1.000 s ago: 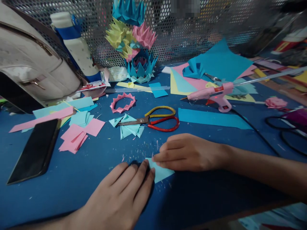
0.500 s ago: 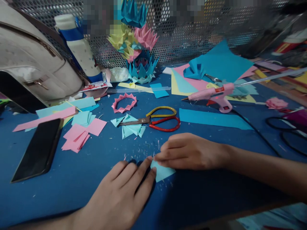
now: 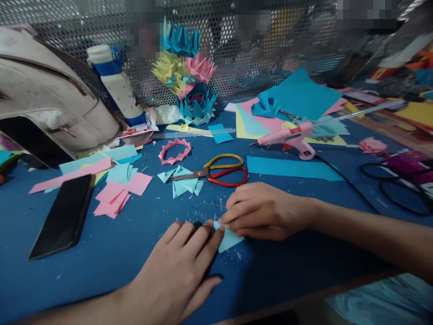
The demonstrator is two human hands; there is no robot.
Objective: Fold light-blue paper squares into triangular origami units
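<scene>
Left hand (image 3: 179, 262): laid palm down on the worktop (image 3: 135, 253), fingers fairly straight, thumb held apart; two fingertips rest at the left corner of the light blue paper (image 3: 230, 240).
Right hand (image 3: 264, 211): fingers curled and bunched, tips on the upper left part of the same paper; whether they pinch it, I cannot tell.
Light blue paper: flat on the worktop between the hands, partly covered by their fingers.
Scissors (image 3: 204, 171): beyond the hands, blades over light blue folded pieces (image 3: 186, 185), red and yellow handles to the right.
Pink ring (image 3: 175, 151): zigzag-edged, behind the scissors.
Blue strip (image 3: 291, 168): right of the scissors, in front of the pink glue gun (image 3: 297, 135), whose nozzle points left.
Phone (image 3: 62, 216): face up at left, near pink squares (image 3: 113, 198).
Back: a bottle (image 3: 118, 88) beside a pale bag (image 3: 64, 99); paper flowers (image 3: 186, 67) by a perforated panel (image 3: 230, 58).
</scene>
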